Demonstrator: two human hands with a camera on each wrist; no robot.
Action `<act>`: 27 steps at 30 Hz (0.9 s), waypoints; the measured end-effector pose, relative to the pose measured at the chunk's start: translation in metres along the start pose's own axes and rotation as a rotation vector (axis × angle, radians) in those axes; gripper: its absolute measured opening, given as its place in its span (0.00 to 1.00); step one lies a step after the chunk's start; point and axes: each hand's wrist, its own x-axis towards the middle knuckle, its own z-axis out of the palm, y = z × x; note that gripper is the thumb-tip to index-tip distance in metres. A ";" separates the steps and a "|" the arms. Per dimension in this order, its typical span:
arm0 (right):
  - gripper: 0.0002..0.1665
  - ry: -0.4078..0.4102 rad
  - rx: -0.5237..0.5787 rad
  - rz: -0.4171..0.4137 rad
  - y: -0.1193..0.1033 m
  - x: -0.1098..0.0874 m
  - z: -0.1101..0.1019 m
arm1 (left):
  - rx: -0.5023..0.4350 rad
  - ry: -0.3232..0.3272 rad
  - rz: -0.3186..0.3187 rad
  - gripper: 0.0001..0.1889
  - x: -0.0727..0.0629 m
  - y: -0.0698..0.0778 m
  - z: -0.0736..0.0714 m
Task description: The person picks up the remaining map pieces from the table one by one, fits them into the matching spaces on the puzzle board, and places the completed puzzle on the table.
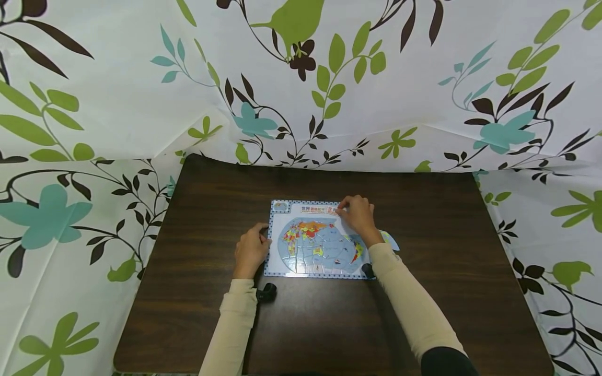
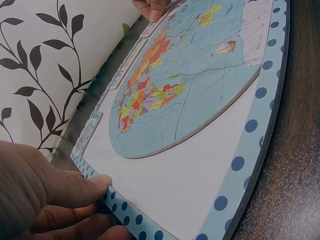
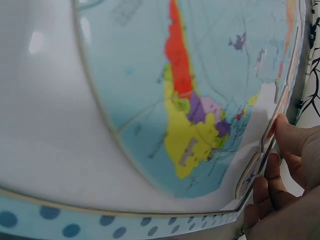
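A world map jigsaw puzzle board with a blue dotted border lies on the table. My left hand pinches its left edge; in the left wrist view the thumb is on the border with fingers curled beneath. At the top edge, my right hand grips the board near the title strip, the thumb on the strip and the fingers curled at the outer side. The oval map has its pieces fitted together, with a bare white patch at its upper right.
A loose map piece lies right of the board, partly hidden by the right forearm. The dark wooden table surrounds the board. Leaf-patterned white cloth hangs behind the table and covers both sides.
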 end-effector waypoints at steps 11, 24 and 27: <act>0.16 0.007 0.070 0.005 0.014 -0.008 -0.011 | 0.003 0.001 0.005 0.25 0.001 -0.001 0.001; 0.23 -0.089 0.079 0.059 0.061 -0.028 -0.063 | 0.004 -0.003 -0.012 0.25 0.000 0.000 0.001; 0.24 -0.105 0.038 0.092 0.069 -0.037 -0.072 | 0.002 0.006 -0.003 0.24 0.000 0.000 0.001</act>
